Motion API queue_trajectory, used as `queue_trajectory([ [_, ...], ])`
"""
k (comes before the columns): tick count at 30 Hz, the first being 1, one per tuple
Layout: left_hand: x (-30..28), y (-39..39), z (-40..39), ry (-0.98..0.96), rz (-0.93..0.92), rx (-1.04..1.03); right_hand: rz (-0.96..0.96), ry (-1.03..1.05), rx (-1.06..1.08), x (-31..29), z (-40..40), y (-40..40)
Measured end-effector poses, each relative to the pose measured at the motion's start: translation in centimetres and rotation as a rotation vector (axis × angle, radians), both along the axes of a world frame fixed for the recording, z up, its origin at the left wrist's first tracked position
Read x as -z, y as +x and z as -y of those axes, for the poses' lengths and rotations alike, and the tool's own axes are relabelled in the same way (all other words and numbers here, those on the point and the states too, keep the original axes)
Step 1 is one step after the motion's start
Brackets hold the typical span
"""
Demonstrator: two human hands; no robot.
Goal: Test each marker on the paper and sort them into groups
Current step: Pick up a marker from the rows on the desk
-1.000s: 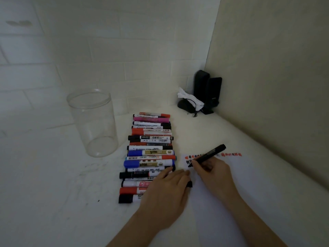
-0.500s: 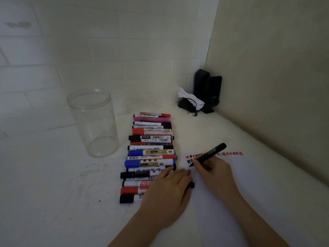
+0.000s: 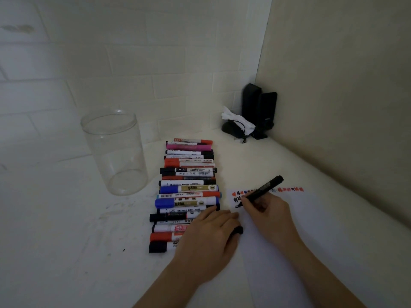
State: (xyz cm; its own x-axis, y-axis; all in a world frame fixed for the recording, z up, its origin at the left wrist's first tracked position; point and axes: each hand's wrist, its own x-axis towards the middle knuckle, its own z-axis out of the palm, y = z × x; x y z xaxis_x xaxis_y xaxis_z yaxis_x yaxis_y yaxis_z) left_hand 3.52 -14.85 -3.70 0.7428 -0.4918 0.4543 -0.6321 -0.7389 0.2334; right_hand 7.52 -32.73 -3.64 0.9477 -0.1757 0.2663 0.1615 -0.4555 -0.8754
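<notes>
One black marker (image 3: 262, 190) in right hand (image 3: 269, 216).

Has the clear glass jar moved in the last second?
No. The clear glass jar stands at the same spot left of the row of markers, its base level with the same blue marker as before.

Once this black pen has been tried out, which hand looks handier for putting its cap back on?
Probably the left hand: it holds what looks like the black cap at the edge of the paper, close beside the right hand, which grips the black marker with its tip on the sheet.
</notes>
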Motion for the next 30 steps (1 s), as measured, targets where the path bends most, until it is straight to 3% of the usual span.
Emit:
queue_trajectory([
  [20, -0.1, 0.0, 0.0, -0.021, -0.017, 0.028, -0.029, -0.019, 0.024, -0.5, -0.5, -0.3],
  [30, -0.8, 0.2, -0.1, -0.036, -0.062, 0.053, -0.125, 0.419, 0.054, -3.1, 0.1, -0.5],
])
